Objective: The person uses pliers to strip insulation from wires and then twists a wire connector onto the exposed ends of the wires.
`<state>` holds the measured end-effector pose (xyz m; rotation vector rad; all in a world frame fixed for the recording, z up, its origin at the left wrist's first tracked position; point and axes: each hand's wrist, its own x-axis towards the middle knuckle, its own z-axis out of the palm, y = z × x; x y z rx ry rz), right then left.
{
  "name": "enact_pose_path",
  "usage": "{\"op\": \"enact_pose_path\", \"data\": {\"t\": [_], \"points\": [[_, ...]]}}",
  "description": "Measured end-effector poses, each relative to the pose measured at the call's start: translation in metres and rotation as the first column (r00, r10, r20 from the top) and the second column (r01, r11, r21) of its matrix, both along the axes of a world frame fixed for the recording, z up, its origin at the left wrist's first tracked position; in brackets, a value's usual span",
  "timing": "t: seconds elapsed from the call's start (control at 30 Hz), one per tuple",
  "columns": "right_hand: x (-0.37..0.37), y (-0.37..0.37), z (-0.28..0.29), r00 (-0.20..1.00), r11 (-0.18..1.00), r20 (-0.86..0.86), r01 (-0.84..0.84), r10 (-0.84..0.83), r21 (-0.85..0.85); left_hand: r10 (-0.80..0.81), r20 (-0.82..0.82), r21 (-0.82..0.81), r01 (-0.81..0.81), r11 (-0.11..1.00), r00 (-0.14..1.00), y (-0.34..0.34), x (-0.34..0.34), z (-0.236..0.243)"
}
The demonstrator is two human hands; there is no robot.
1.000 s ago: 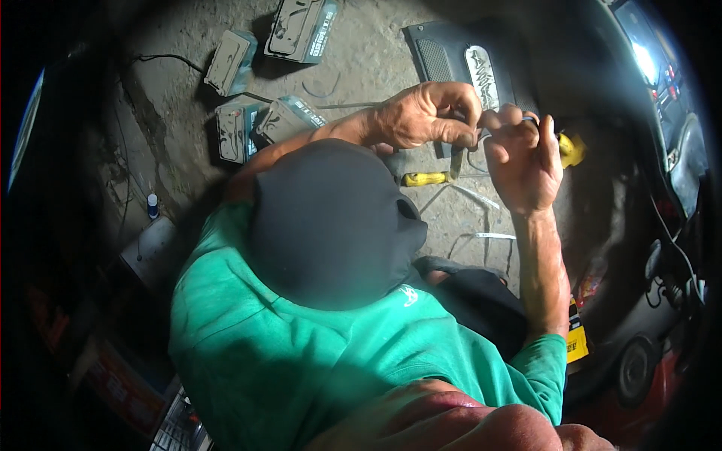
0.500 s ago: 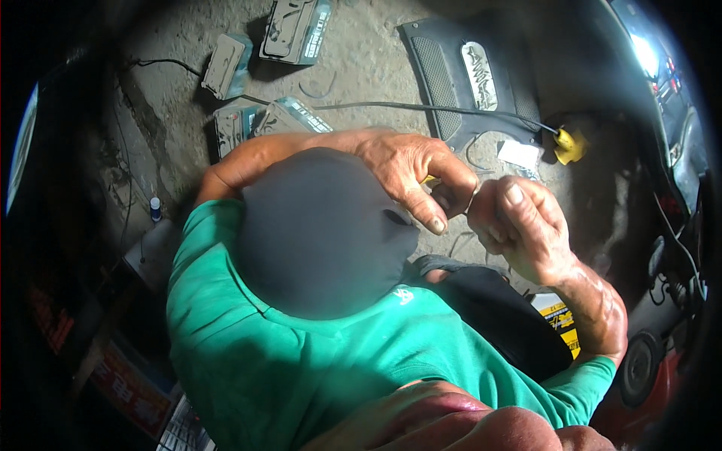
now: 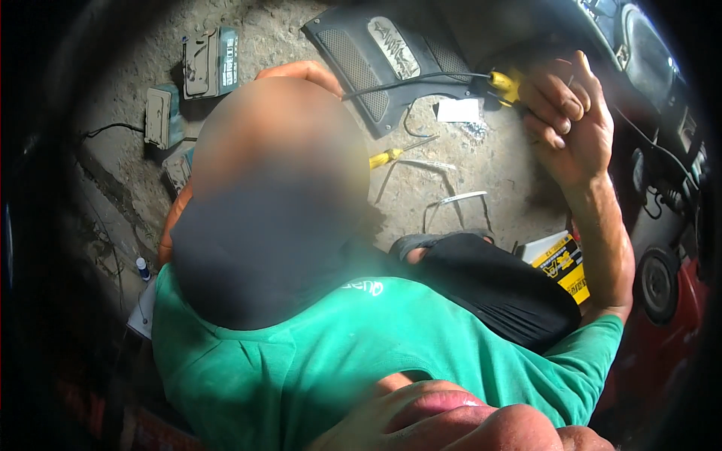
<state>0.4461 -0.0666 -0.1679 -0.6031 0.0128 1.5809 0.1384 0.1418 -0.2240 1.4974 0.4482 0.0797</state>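
My right hand (image 3: 568,113) is raised at the upper right, its fingers curled in towards the palm and one digit pointing up. Whatever it may pinch is too thin to make out. Close to its fingertips in the picture is a yellow piece (image 3: 502,88) on the end of a black cable (image 3: 421,77); whether they touch is unclear. My left hand (image 3: 302,71) shows only as a strip behind a dark, rounded, partly blurred shape (image 3: 263,240), so its fingers are hidden. A yellow-handled screwdriver (image 3: 386,158) lies on the ground.
Teal and beige boxes (image 3: 210,64) stand at the upper left. Beyond the cable lies a black panel with mesh insets (image 3: 342,56). A white card (image 3: 457,110), thin pale strips (image 3: 462,197) and a yellow-and-white box (image 3: 560,267) are nearer. A red machine with a wheel (image 3: 659,286) borders the right.
My hands were close together before; now my right hand has swung up and away to the right. My left hand has moved behind the dark shape. The whole view has shifted.
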Motion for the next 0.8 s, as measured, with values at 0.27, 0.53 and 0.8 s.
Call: {"op": "enact_pose_path", "data": {"t": [0.27, 0.53, 0.8], "points": [[-0.031, 0.005, -0.046, 0.882, 0.94, 0.378, -0.172, 0.281, -0.296, 0.091, -0.648, 0.236, 0.086, 0.968, 0.757, -0.009, -0.036, -0.035], [-0.089, 0.025, -0.102, -0.263, 0.875, 0.964, -0.459, 0.032, -0.154, 0.403, -0.672, 0.608, 0.152, 0.78, 0.621, 0.043, -0.043, -0.063], [-0.108, 0.023, -0.134, -0.364, 0.899, 0.915, -0.437, -0.172, -0.005, 0.361, -0.886, 0.461, 0.486, 0.742, 0.29, 0.073, -0.07, -0.106]]}}
